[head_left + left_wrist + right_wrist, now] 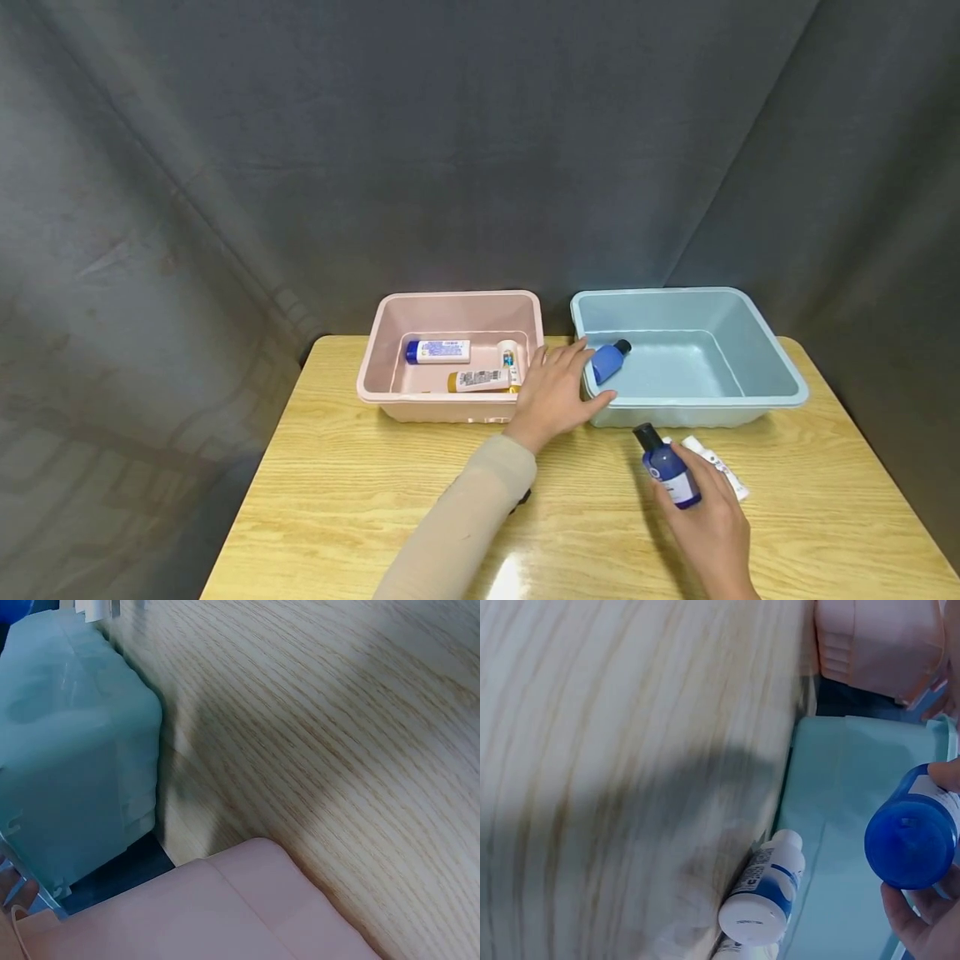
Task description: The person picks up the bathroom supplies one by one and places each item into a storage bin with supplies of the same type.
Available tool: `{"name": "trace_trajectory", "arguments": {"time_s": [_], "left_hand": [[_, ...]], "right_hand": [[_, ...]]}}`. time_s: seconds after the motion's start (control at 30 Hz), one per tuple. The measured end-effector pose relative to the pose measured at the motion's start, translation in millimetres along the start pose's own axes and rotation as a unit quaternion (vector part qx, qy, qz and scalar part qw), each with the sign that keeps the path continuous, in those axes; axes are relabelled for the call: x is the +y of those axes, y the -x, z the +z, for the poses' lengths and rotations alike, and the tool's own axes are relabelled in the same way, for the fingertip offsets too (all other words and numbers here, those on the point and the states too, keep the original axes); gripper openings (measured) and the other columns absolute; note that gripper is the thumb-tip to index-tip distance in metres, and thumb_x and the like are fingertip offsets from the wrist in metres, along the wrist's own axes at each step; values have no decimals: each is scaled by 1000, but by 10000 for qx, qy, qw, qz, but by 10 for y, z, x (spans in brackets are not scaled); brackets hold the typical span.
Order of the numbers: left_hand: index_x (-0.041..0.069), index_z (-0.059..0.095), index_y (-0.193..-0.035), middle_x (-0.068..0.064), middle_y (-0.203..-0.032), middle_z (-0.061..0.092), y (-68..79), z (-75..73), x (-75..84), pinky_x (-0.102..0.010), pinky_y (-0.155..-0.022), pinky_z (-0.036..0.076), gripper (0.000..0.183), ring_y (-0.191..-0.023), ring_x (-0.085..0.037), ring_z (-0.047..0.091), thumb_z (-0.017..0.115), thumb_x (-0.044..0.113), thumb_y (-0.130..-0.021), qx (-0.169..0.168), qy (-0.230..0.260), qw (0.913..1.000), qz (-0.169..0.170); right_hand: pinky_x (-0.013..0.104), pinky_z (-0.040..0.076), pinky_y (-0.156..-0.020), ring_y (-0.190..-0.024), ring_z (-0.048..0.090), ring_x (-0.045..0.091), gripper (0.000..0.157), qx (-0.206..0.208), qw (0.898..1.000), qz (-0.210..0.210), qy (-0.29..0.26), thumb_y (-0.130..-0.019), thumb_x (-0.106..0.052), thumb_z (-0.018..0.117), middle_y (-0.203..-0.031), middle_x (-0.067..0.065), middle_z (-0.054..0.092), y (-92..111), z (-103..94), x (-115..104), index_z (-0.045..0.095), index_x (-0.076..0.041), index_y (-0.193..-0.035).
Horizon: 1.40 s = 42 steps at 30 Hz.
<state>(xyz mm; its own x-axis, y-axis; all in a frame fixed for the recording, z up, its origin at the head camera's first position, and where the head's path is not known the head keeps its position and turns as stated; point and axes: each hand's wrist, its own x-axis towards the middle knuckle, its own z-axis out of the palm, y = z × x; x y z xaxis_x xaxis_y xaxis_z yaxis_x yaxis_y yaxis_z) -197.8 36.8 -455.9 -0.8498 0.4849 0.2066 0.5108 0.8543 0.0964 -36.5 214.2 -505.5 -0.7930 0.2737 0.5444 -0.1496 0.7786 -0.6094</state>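
Right hand (712, 525) pinching white-labelled blue bottle (667, 471), print illegible; left hand (553, 393) spread; wood-grained bench (330, 500), dark curtain (465, 167) behind.

Your bare left hand (553, 392) comes out of a long, plain, pale beige sleeve (463, 518) (a small black piece (522, 500), unclear in nature, shows at its right edge); your right hand (714, 518) is bare.
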Motion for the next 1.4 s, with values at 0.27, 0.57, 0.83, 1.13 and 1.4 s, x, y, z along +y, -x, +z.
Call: {"name": "trace_trajectory", "arguments": {"time_s": [0.27, 0.57, 0.83, 1.13, 1.4], "left_hand": [[25, 43, -150, 8, -160, 31, 1, 9, 0, -44, -119, 20, 79, -140, -12, 37, 33, 77, -91, 8, -85, 10000, 9], [26, 43, -150, 8, -160, 31, 8, 18, 3, -44, -118, 21, 78, -140, -12, 38, 35, 77, -91, 22, -91, 10000, 8], [25, 43, -150, 7, -160, 31, 13, 13, 12, -45, -118, 21, 78, -139, -13, 39, 35, 76, -91, 10, -80, 10000, 36], [24, 44, -149, 6, -160, 31, 2, 22, 4, -45, -118, 21, 77, -140, -14, 38, 39, 74, -91, 43, -11, 10000, 1], [24, 44, -149, 6, -159, 32, 4, 7, -6, -44, -118, 22, 79, -140, -13, 38, 35, 76, -91, 38, -51, 10000, 24]], "right_hand": [[1, 24, -91, -100, 56, 27, 67, 67, 9999, -58, -136, -57, 5, 88, -116, 21, 66, -18, -39, -3, 68, -3, -121], [3, 24, -92, -105, 56, 28, 69, 125, 9999, 58, -85, -58, 3, 89, -119, 21, 66, -34, -95, -51, 67, -5, -123], [2, 27, -96, -115, 39, -17, 71, 373, 9987, -243, -255, -56, 4, 86, -116, 24, 65, -69, -133, -51, 67, -2, -123], [4, 29, -98, -118, 37, -18, 72, 380, 9972, -483, -416, -56, 6, 85, -117, 26, 64, -143, -182, -70, 66, 1, -125], [4, 29, -97, -118, 37, -16, 67, 354, 9966, -608, -440, -60, 2, 83, -116, 26, 64, -210, -179, -79, 65, 0, -125]]}}
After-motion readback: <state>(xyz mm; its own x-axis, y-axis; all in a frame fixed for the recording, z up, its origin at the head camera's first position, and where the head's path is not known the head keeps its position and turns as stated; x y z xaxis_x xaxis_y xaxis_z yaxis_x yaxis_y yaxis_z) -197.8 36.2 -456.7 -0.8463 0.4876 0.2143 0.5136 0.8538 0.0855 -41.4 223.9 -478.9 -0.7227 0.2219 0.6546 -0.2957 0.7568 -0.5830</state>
